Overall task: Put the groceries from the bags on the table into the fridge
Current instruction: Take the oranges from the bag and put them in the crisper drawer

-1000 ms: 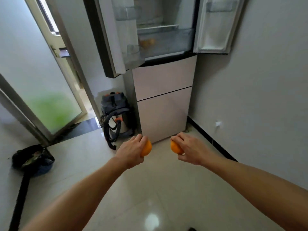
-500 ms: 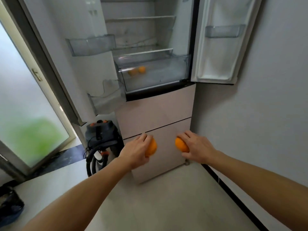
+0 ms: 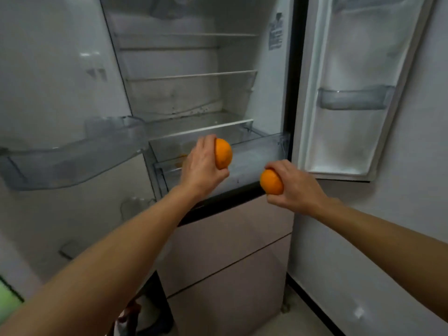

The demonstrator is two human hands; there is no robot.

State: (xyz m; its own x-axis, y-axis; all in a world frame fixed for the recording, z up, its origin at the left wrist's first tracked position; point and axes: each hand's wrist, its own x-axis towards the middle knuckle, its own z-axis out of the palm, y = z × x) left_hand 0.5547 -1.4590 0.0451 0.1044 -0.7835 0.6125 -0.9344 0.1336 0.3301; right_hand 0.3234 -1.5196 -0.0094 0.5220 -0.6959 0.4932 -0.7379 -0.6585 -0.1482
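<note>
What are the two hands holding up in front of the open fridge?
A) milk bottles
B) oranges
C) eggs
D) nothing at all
B: the left hand grips the higher orange and the right hand grips the lower orange, both in front of the fridge's clear drawer.

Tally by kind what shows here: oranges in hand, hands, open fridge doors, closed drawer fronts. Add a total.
Oranges in hand: 2 (left orange, right orange)
Hands: 2 (left hand, right hand)
Open fridge doors: 2 (left door, right door)
Closed drawer fronts: 2 (upper drawer front, lower drawer front)
Total: 8
</note>
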